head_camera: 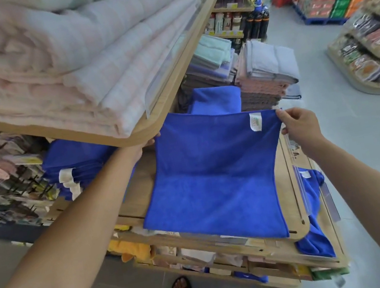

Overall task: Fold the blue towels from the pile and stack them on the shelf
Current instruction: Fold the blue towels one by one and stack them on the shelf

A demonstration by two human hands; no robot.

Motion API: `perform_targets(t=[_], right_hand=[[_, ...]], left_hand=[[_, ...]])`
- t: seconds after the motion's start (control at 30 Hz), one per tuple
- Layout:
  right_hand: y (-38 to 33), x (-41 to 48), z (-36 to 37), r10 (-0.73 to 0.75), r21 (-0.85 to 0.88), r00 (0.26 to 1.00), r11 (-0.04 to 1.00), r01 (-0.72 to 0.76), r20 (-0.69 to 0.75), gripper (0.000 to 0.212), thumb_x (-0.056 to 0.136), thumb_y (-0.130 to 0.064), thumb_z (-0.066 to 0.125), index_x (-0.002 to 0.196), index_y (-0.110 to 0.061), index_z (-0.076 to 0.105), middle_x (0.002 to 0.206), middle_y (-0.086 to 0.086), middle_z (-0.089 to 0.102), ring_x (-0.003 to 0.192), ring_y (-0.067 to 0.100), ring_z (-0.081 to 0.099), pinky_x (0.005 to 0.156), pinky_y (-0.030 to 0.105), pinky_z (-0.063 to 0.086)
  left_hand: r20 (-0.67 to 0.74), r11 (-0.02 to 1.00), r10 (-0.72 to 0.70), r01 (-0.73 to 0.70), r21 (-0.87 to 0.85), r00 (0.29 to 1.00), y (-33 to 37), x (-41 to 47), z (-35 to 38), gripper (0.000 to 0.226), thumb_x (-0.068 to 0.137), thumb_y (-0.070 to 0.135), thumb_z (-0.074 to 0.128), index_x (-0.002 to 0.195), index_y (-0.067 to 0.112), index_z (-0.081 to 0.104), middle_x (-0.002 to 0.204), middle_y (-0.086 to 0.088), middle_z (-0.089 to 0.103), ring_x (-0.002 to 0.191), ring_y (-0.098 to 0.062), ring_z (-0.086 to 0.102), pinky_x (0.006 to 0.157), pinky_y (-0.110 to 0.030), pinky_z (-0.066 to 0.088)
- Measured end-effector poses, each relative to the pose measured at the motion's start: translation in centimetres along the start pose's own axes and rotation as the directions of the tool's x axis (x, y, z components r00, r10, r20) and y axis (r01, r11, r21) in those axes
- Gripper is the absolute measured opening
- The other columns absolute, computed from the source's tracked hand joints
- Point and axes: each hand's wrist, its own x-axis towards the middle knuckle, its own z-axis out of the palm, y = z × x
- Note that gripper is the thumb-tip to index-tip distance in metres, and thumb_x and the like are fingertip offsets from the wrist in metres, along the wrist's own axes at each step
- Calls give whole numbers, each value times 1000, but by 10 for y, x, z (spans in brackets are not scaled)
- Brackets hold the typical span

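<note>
- The right hand (pixel 301 129) pinches the top right corner of the towel (pixel 212 165), beside its label (pixel 255 121).
- The left hand (pixel 145 146) is at the towel's left edge, half hidden under the upper shelf (pixel 175 91); I cannot tell its grip.
- The towel's upper half is raised; its lower half lies on the shelf (pixel 139 192).
- A folded blue stack (pixel 78 160) sits to the left.

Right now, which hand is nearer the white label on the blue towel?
Right. The right hand pinches the blue towel at the corner beside its white label; the left hand grips the opposite corner.
</note>
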Motion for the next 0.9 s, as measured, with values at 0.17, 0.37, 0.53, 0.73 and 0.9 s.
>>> perform_targets(t=[0.17,0.37,0.53,0.73,0.9], right_hand=[[20,-28,-7,10,7,997,1000,-10,75,28,101,-35,63,78,-19,67,60,4,56,45,11,52,41,24,35],[22,-74,-44,-184,7,969,983,185,165,19,100,-30,66,82,-24,69,56,-5,60,47,13,53,54,31,47],[51,-137,-58,-232,-77,906,958,276,354,18,97,-23,70,83,-34,67,61,-14,62,45,9,55,45,19,44],[91,-184,-57,-82,-414,773,806,423,629,13,94,-37,70,88,-46,63,106,-21,63,74,-5,61,61,16,42],[81,-187,-46,-140,-473,832,767,434,536,25,90,-66,54,81,-45,63,97,-27,64,73,-4,61,55,18,39]], left_hand=[[4,990,95,-94,-107,995,-3,-39,8,13,103,32,55,91,30,60,84,14,63,56,1,55,45,-14,35],[-61,968,242,-246,-55,968,-17,-93,-23,7,102,24,59,101,26,65,90,9,64,57,-7,60,47,-22,36],[-36,934,317,-305,187,948,-72,-144,-50,18,101,20,59,97,35,70,92,16,66,51,-3,59,44,-17,40],[194,820,270,-331,466,943,-152,-175,-61,30,97,11,60,95,39,72,115,12,61,92,5,60,85,-26,50],[77,727,401,-369,579,913,-152,-174,-47,31,91,13,57,87,41,69,108,27,59,89,2,61,72,-24,49]])
